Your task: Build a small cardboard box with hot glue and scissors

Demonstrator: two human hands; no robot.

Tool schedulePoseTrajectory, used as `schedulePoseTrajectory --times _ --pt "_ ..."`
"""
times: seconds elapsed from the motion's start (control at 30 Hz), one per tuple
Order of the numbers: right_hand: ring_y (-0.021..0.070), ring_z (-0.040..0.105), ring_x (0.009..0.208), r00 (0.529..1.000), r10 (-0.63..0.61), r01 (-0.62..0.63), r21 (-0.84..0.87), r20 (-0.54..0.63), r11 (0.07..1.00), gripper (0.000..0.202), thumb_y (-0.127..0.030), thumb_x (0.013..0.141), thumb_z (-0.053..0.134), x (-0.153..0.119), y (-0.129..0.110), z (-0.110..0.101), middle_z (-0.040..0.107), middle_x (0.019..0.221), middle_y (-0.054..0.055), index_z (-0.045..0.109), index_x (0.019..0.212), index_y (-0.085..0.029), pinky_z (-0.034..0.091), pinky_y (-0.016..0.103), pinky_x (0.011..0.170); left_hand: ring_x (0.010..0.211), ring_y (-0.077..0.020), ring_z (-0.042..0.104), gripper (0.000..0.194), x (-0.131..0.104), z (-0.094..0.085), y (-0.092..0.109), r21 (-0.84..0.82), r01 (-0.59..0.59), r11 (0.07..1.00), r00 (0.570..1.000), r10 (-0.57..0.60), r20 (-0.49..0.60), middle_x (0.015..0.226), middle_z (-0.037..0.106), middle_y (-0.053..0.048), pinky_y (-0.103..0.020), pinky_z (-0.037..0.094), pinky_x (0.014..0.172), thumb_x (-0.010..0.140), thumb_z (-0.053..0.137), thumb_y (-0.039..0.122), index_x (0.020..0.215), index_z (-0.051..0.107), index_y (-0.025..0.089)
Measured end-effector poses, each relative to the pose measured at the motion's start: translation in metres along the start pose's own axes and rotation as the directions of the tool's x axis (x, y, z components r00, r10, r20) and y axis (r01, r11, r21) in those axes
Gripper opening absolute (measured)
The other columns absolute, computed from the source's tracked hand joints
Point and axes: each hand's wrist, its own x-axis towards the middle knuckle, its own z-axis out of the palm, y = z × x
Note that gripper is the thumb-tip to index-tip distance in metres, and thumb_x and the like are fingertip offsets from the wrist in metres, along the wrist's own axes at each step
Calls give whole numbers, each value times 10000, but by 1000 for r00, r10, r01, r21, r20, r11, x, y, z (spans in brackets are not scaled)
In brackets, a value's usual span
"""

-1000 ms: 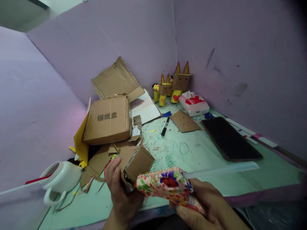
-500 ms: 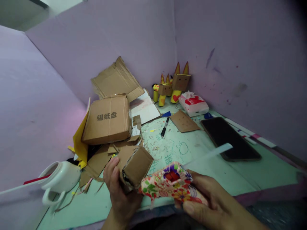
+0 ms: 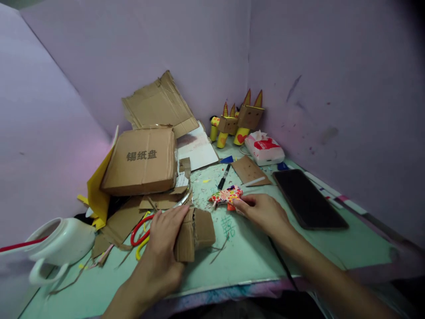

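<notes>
My left hand [image 3: 169, 248] is closed around a small brown cardboard box [image 3: 204, 228] near the table's front edge. Farther forward, my right hand [image 3: 265, 212] grips a flower-patterned glue gun [image 3: 227, 195], low over the table or resting on it; I cannot tell which. Its tip points left, and a pale glue stick [image 3: 255, 182] juts out of its back. A black cord [image 3: 282, 261] runs from beneath my right hand to the table edge. Scissors with red and yellow handles [image 3: 141, 232] lie just left of my left hand, partly covered by it.
Left stand a large cardboard box [image 3: 139, 159], cardboard scraps and a white pot [image 3: 66, 243] on its side. A black marker [image 3: 224, 177] lies mid-table. Right are a phone [image 3: 308, 197] and a tissue pack [image 3: 264, 148]. Cardboard animal figures [image 3: 249, 117] occupy the back corner.
My right hand has carried the glue gun forward and away from the cardboard box, down toward the table. My left hand has turned the box, and the scissors have come into view.
</notes>
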Motion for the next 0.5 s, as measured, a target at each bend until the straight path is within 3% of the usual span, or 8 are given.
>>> schedulePoseTrajectory --times 0.07,0.13,0.17,0.23,0.33,0.5 --pt "273 615 743 990 -85 50 -291 -110 955 346 -448 813 506 -7 -7 -5 675 723 117 733 746 -196 397 316 554 1221 -318 434 785 5 1 1 0 -12 1000 998 12 68 1341 471 -147 -566 304 1024 641 496 59 1380 272 200" --pt "332 603 915 953 -240 158 -372 -187 915 279 -347 822 524 -17 -13 -7 685 903 165 728 883 -166 457 405 681 1246 -324 405 802 10 3 1 4 -26 1000 993 25 119 1370 442 -146 -584 284 1029 642 490 57 1395 255 201" --pt "337 582 994 929 -314 242 -323 -196 915 273 -295 799 562 -22 -14 -5 670 1006 172 700 986 -150 466 441 764 1253 -325 397 800 12 4 0 1 -35 999 991 34 133 1379 432 -145 -592 280 1027 649 486 59 1400 251 204" --pt "306 550 1099 908 -400 396 -61 -127 916 492 -251 726 658 -31 -15 2 615 1183 153 576 1201 -150 455 456 891 1266 -326 383 782 14 6 -2 -18 -61 998 986 63 153 1397 415 -144 -596 284 1023 679 478 73 1411 241 210" --pt "261 538 1155 911 -410 371 334 50 866 788 -232 622 760 -38 -13 19 547 1301 136 426 1333 -171 474 412 917 1306 -335 336 748 13 8 -5 -13 -98 995 983 99 157 1447 358 -140 -581 286 1031 740 479 119 1435 220 218" --pt "229 628 988 901 -434 379 443 26 813 519 -95 633 722 -41 -15 42 674 1092 112 597 1135 -128 511 382 867 1332 -326 318 693 9 10 -10 101 -173 980 978 159 136 1465 352 -126 -562 264 1054 840 518 258 1453 195 248"
